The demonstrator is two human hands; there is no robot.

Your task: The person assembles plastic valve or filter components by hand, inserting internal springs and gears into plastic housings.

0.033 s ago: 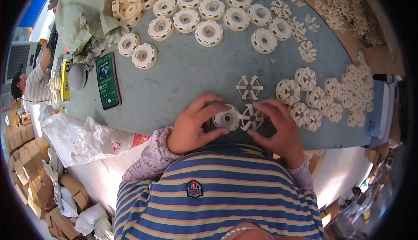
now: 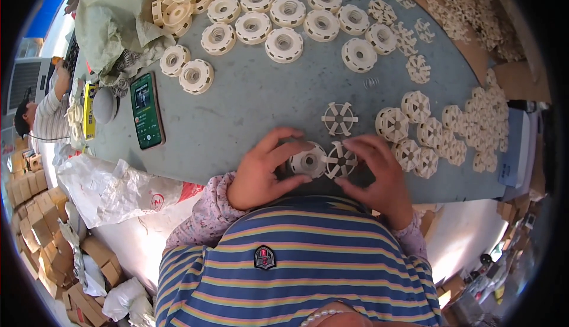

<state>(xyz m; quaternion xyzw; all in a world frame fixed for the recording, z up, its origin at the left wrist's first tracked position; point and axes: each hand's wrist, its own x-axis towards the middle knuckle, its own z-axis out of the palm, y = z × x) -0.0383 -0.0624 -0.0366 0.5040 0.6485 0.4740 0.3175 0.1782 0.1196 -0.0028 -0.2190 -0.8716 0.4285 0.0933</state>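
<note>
My left hand (image 2: 268, 170) curls its thumb and fingers around a round cream plastic housing (image 2: 315, 171) near the table's front edge. A coil spring appears to sit in the housing's middle. Just to its right, my right hand (image 2: 379, 173) grips a spoked plastic disc (image 2: 341, 161) with short tabs, between thumb and fingertips. The disc is tilted, its left edge close against the housing; whether they touch I cannot tell. Beyond both hands another spoked disc (image 2: 339, 119) lies alone on the table. A single loose spring (image 2: 371, 83) rests farther back.
Several housings with springs (image 2: 284, 45) spread across the far side of the grey table (image 2: 237, 101). Stacked assembled pieces (image 2: 416, 107) stand to the right, below a large heap of spoked discs (image 2: 468, 13). A phone (image 2: 147, 110) lies at left; a person (image 2: 50, 110) is beyond.
My right hand has shifted very slightly left with the spoked disc, bringing it a little nearer the housing. My left hand looks still.
</note>
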